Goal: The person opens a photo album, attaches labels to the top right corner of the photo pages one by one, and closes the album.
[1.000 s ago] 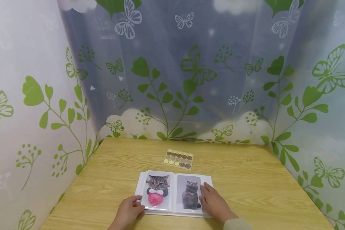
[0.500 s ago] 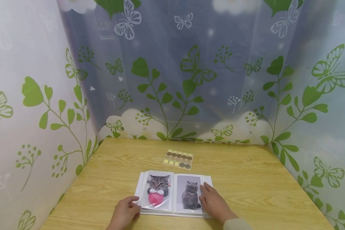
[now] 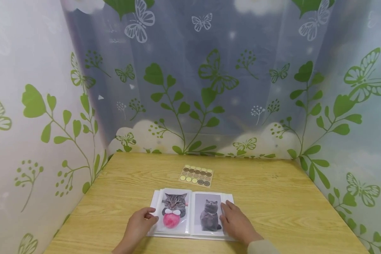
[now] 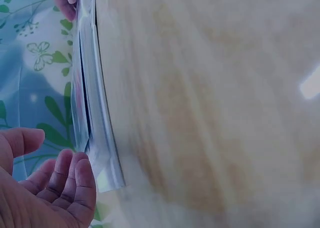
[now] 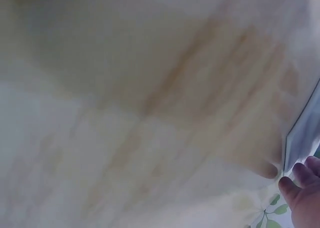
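Left hand shifted onto album left page; right hand rests opposite.

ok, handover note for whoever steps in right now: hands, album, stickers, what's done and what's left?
Left hand: at the left edge of the open photo album, fingers loosely curled by the page edges; whether it pinches a page cannot be told.
Right hand: lies flat on the right-hand page, beside the grey cat photo.
Left page shows the tabby cat photo.
Sticker sheet: lies flat on the wooden table behind the album, apart from it, untouched.
Done: album open and held flat.
Left: no sticker shows on either photo; sheet looks full.
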Demonstrator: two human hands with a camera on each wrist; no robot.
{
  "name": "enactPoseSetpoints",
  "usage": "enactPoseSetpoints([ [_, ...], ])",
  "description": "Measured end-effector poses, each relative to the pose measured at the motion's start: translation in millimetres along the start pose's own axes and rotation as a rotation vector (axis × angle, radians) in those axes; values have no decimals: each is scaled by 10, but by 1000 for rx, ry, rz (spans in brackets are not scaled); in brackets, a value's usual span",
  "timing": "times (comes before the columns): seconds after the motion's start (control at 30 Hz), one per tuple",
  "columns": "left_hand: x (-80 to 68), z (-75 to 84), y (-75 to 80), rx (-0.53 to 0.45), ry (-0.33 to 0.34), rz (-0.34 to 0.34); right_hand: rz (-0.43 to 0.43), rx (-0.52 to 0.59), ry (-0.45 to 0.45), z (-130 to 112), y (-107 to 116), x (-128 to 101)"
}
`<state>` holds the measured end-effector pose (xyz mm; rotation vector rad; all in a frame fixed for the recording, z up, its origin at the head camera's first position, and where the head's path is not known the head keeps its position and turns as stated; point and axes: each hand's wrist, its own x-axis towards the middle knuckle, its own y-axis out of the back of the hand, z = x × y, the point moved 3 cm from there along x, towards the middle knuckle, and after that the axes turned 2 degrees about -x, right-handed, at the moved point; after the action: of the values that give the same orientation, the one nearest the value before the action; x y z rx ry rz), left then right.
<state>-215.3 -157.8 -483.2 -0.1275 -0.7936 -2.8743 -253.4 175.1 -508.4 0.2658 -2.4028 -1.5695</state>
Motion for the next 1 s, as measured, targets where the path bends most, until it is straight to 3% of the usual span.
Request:
enactPoseSetpoints([
  [0.57, 449, 209, -149, 115, -46, -12, 68, -40, 23, 2, 140, 206],
  [0.77, 629, 280, -232, 171, -8, -19, 80, -40, 37, -33, 154, 316],
  [1.0, 856, 364, -340, 199, 12, -24, 30, -13, -29, -28, 136, 513],
])
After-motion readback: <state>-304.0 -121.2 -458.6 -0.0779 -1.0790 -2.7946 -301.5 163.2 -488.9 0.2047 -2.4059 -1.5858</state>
